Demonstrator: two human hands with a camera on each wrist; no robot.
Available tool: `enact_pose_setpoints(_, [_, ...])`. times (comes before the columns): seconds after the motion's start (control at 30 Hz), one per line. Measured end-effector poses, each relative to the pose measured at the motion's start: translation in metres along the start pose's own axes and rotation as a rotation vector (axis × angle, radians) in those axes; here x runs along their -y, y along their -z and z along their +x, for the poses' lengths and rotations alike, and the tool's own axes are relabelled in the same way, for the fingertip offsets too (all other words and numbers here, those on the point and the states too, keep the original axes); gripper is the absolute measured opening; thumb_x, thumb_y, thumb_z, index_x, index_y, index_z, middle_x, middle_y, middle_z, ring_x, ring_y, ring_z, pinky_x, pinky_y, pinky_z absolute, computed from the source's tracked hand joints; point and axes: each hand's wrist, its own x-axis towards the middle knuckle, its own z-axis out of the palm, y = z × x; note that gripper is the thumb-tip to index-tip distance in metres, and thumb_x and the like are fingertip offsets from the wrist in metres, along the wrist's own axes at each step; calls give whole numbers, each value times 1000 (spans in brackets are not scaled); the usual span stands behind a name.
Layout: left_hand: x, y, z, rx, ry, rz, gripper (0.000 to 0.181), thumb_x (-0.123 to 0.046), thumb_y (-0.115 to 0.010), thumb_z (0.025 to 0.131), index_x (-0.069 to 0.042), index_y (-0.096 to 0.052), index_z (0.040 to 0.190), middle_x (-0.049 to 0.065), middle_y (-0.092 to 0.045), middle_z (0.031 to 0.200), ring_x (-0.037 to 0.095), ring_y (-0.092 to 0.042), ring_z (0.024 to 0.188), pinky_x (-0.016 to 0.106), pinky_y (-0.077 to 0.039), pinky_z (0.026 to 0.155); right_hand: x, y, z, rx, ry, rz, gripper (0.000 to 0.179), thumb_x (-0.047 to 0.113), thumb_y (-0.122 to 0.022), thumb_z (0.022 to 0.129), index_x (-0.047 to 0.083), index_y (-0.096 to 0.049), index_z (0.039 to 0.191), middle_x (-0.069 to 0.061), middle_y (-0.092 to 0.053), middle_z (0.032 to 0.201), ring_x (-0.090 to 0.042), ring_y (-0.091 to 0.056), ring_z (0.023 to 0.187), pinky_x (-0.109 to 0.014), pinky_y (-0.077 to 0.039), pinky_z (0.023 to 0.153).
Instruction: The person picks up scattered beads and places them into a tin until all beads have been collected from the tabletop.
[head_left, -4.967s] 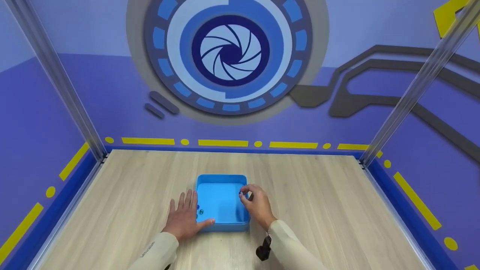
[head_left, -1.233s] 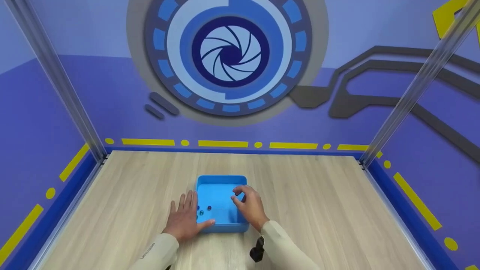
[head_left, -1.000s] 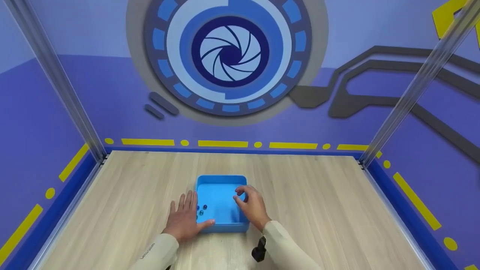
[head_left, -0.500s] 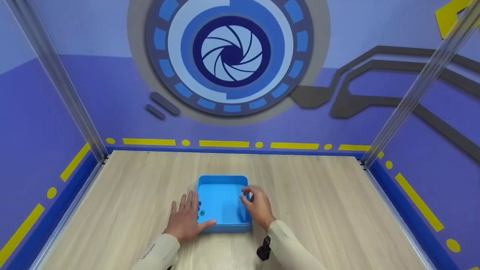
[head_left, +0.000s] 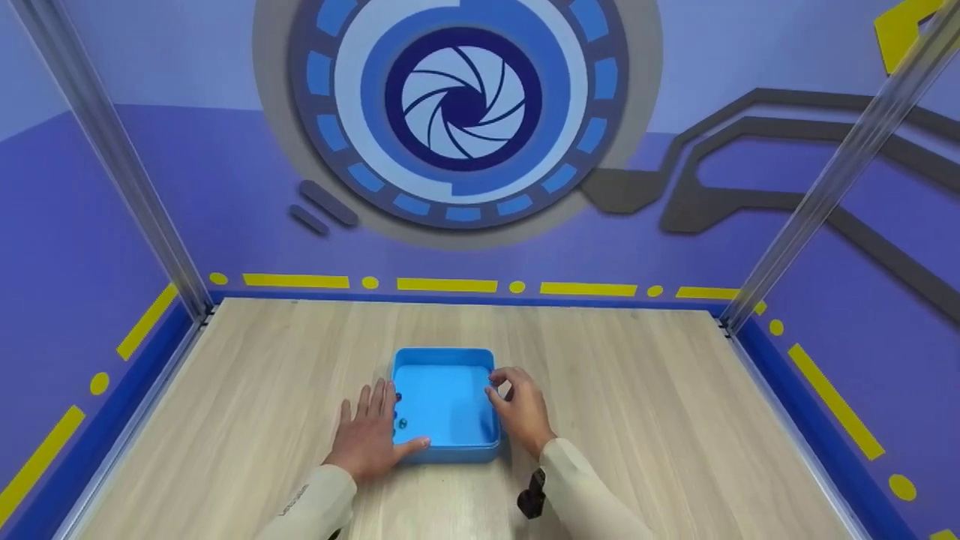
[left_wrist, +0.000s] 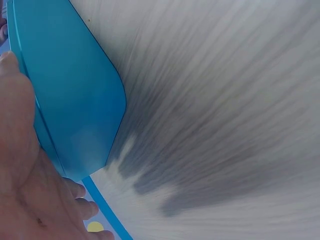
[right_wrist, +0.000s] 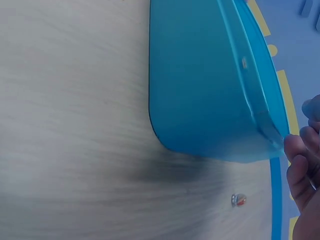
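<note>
A square blue box [head_left: 446, 405] stands on the table in the head view. My left hand [head_left: 367, 442] lies along its left side with straight fingers, the thumb over the near rim. Several small marbles sit inside near the left wall, among them a dark one [head_left: 398, 397] and a greenish one [head_left: 403, 424]. Just at the right rim hovers my right hand [head_left: 523, 412], thumb and index finger bent but apart, and I see nothing between them. Another marble, clear with red-orange [right_wrist: 239, 200], rests on the table beside the box in the right wrist view; the head view does not show it.
The light wooden table [head_left: 637, 390] surrounds the box. A blue-purple wall [head_left: 450, 259] with yellow marks closes off the back, and metal posts [head_left: 840, 165] stand at the corners.
Over the last second, the dark marble has rolled left across the box floor to the left wall. My right hand has drawn back rightward to the rim. The left hand has stayed put.
</note>
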Motion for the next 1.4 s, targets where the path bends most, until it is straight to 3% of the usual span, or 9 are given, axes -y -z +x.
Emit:
enact_pose_setpoints(0.13, [1,3,-2,-2,-6,-9,113,-76,-58,76,-2,-19,153,19,-22,160,42,-19,147,67,-12,114,-6,4,-1,-9,-6,18,17,20,-67,91,17,-66,108,5,-61,100,-12,-54,82,-23,-47,71])
enact_pose_setpoints(0.4, [-2,2,-2,15,-15,-9,113,-76,-57,77,-2,-18,154,19,-20,160,42,-18,148,67,-11,114,-23,17,-3,-24,-94,20,21,17,-66,91,15,-65,112,5,-61,102,-11,-53,80,-22,-44,67])
enact_pose_setpoints(1.4, [-4,3,-1,25,8,-17,115,-77,-57,76,-3,-18,154,19,-20,160,43,-17,147,67,-10,115,-39,16,-1,-18,-123,-25,22,15,-67,90,12,-65,111,3,-62,101,-11,-53,80,-24,-44,67])
